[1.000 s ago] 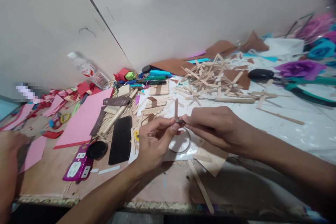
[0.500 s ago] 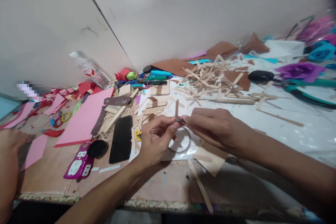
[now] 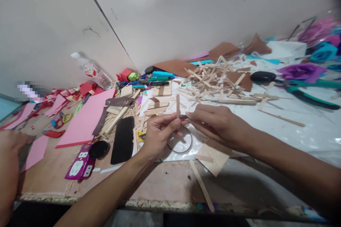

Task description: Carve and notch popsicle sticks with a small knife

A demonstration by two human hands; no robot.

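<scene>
Between the fingertips of my left hand [image 3: 161, 133] a wooden craft stick [image 3: 178, 106] is pinched, pointing upward. My right hand [image 3: 218, 122] has its fingers closed on a small dark, thin piece [image 3: 183, 117] that meets the stick's lower part; I cannot make out whether it is a blade. Below both hands a thin round ring [image 3: 191, 145] lies on the white sheet, partly behind my left fingers. A flat wooden piece [image 3: 217, 159] and a loose craft stick [image 3: 201, 184] lie near my right wrist, the stick reaching over the table edge.
Piled craft sticks [image 3: 210, 76] lie behind my hands. Green-handled pliers [image 3: 311, 97] and a purple paper flower [image 3: 302, 72] are at right. To the left are a phone [image 3: 122, 140], a black lid [image 3: 98, 149], pink sheets [image 3: 82, 122], a bottle [image 3: 92, 71] and another person's arm [image 3: 9, 170].
The craft stick in my left hand now stands straighter and shows more of its face. My right fingers have shifted slightly up and right, and more of the ring shows.
</scene>
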